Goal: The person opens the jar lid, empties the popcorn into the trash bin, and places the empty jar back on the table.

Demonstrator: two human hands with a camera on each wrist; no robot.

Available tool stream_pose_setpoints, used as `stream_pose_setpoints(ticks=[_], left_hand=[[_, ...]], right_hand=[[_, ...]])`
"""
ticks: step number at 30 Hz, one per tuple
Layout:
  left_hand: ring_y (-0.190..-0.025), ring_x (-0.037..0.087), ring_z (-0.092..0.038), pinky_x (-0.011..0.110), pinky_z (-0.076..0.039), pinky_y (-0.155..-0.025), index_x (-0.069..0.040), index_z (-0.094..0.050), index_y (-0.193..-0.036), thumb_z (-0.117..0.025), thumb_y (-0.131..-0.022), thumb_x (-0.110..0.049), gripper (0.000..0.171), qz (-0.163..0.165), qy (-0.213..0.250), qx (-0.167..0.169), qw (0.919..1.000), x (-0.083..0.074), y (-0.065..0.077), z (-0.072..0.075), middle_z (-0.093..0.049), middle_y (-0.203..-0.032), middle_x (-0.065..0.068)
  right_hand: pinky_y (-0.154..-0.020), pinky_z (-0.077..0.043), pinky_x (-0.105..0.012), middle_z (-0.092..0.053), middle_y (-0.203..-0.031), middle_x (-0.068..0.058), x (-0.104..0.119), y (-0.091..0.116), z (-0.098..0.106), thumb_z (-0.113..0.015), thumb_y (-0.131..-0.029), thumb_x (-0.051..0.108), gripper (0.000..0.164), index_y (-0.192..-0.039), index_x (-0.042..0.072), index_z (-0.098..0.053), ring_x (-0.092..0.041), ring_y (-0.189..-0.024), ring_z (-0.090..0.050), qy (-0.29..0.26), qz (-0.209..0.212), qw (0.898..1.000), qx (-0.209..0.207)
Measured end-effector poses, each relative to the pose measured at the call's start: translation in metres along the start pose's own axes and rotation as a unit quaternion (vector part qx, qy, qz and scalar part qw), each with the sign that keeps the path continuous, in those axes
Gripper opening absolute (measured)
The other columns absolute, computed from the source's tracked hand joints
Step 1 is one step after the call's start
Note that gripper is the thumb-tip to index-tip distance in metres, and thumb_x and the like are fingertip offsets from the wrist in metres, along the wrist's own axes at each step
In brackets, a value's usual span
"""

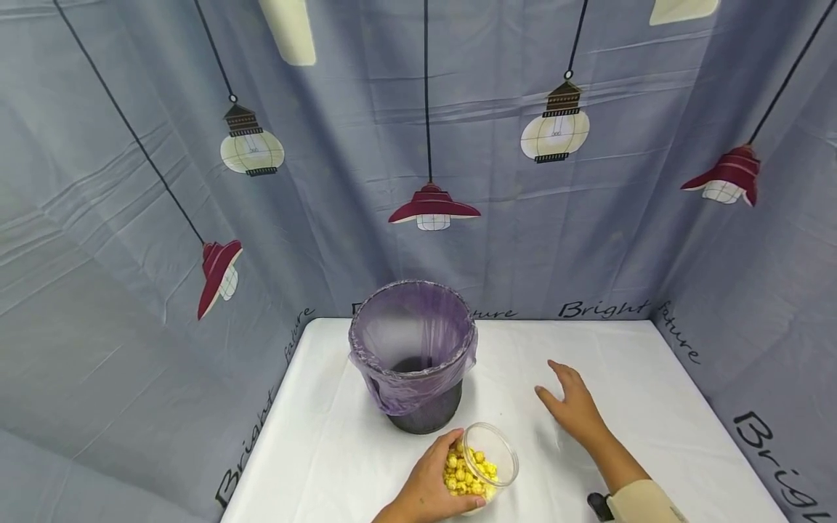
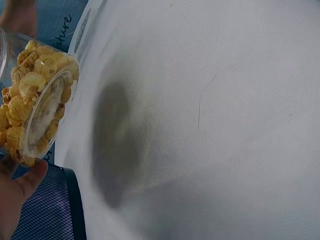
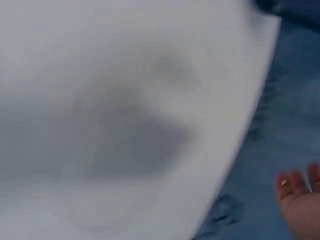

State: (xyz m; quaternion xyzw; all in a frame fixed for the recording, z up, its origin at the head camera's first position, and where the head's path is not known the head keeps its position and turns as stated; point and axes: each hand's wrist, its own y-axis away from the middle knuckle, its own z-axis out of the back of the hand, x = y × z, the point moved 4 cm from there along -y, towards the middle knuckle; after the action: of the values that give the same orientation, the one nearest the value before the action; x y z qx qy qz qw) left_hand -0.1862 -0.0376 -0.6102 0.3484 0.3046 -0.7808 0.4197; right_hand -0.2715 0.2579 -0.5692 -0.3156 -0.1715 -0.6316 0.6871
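Observation:
My left hand (image 1: 426, 481) grips a clear plastic jar (image 1: 513, 465) of yellow popcorn (image 1: 461, 476), thumb and fingers on opposite sides. No lid covers the jar's round mouth. From the left wrist, the jar's clear base (image 2: 46, 117) shows raised over the white cloth, with a dark shadow below it. Away to the right, my right hand (image 1: 575, 407) hovers above the table, thumb and fingers spread apart and holding nothing. A tiny yellow crumb (image 3: 283, 183) clings to one fingertip in the right wrist view.
Behind the jar stands a black mesh waste bin (image 1: 428, 418), lined with a purple plastic bag (image 1: 389, 338) folded over its rim. A white cloth (image 1: 523, 341) covers the table. Grey-blue curtains (image 1: 353, 218) with printed lamps enclose the back and both sides.

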Motion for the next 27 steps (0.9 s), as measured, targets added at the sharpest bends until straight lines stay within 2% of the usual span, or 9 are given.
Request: stream_pose_setpoints(ticks=[5, 8, 11, 14, 17, 20, 23, 27], left_hand=[[-0.129, 0.014, -0.051, 0.038, -0.044, -0.108, -0.018, -0.036, -0.151, -0.085, -0.073, -0.052, 0.098, 0.003, -0.002, -0.005, 1.0, 0.0, 0.003, 0.003, -0.052, -0.142, -0.001], [-0.13, 0.015, -0.05, 0.039, -0.044, -0.108, -0.019, -0.036, -0.151, -0.084, -0.074, -0.052, 0.097, 0.014, 0.0, 0.0, 0.9999, 0.001, 0.005, 0.004, -0.051, -0.143, 0.0], [-0.13, 0.015, -0.05, 0.04, -0.045, -0.108, -0.018, -0.035, -0.151, -0.083, -0.074, -0.053, 0.097, 0.028, 0.0, 0.006, 0.9996, 0.002, 0.007, 0.005, -0.051, -0.144, 0.001], [-0.129, 0.016, -0.051, 0.04, -0.045, -0.107, -0.017, -0.036, -0.151, -0.083, -0.075, -0.053, 0.097, 0.029, -0.002, 0.006, 0.9995, 0.003, 0.008, 0.006, -0.051, -0.143, 0.002], [-0.129, 0.016, -0.051, 0.04, -0.045, -0.107, -0.015, -0.036, -0.151, -0.084, -0.074, -0.053, 0.098, 0.027, -0.003, 0.002, 0.9996, 0.005, 0.009, 0.007, -0.051, -0.143, 0.003], [-0.129, 0.016, -0.051, 0.04, -0.045, -0.107, -0.016, -0.036, -0.151, -0.083, -0.074, -0.055, 0.097, 0.029, -0.01, -0.002, 0.9995, 0.008, 0.011, 0.01, -0.051, -0.143, 0.002], [-0.13, 0.016, -0.051, 0.04, -0.044, -0.108, -0.016, -0.036, -0.151, -0.082, -0.075, -0.056, 0.097, 0.031, -0.01, -0.008, 0.9994, 0.011, 0.014, 0.013, -0.051, -0.144, 0.003], [-0.13, 0.018, -0.051, 0.041, -0.043, -0.109, -0.013, -0.036, -0.151, -0.083, -0.075, -0.054, 0.098, 0.035, 0.009, -0.022, 0.9991, 0.012, 0.018, 0.02, -0.051, -0.145, 0.006]], right_hand=[[-0.094, -0.048, -0.06, -0.049, -0.131, -0.025, 0.058, -0.033, 0.003, -0.054, -0.102, 0.039, 0.066, -0.153, 0.003, -0.034, -0.042, -0.118, -0.053, -0.078, 0.038, 0.996, 0.008], [-0.096, -0.046, -0.062, -0.047, -0.139, -0.022, 0.089, -0.047, 0.003, -0.05, -0.103, 0.043, 0.067, -0.158, 0.014, -0.026, -0.041, -0.122, -0.053, -0.11, 0.052, 0.992, 0.034], [-0.094, -0.05, -0.06, -0.042, -0.149, -0.02, 0.115, -0.058, 0.001, -0.049, -0.103, 0.045, 0.068, -0.16, 0.025, -0.019, -0.041, -0.124, -0.054, -0.139, 0.067, 0.986, 0.058], [-0.09, -0.054, -0.056, -0.039, -0.153, -0.019, 0.136, -0.066, -0.003, -0.049, -0.103, 0.045, 0.067, -0.16, 0.028, -0.019, -0.042, -0.124, -0.055, -0.152, 0.087, 0.981, 0.076], [-0.094, -0.051, -0.06, -0.036, -0.156, -0.017, 0.151, -0.071, -0.007, -0.052, -0.102, 0.045, 0.068, -0.16, 0.024, -0.023, -0.043, -0.124, -0.054, -0.146, 0.109, 0.98, 0.084], [-0.103, -0.04, -0.066, -0.034, -0.158, -0.017, 0.16, -0.073, -0.011, -0.055, -0.1, 0.044, 0.069, -0.159, 0.019, -0.027, -0.044, -0.132, -0.047, -0.131, 0.124, 0.98, 0.085], [-0.109, -0.031, -0.069, -0.032, -0.159, -0.019, 0.163, -0.075, -0.016, -0.058, -0.098, 0.045, 0.073, -0.158, 0.017, -0.028, -0.044, -0.14, -0.037, -0.125, 0.12, 0.981, 0.084], [-0.112, -0.026, -0.068, -0.028, -0.16, -0.019, 0.163, -0.077, -0.025, -0.059, -0.097, 0.048, 0.079, -0.159, 0.017, -0.024, -0.043, -0.145, -0.029, -0.118, 0.105, 0.984, 0.083]])
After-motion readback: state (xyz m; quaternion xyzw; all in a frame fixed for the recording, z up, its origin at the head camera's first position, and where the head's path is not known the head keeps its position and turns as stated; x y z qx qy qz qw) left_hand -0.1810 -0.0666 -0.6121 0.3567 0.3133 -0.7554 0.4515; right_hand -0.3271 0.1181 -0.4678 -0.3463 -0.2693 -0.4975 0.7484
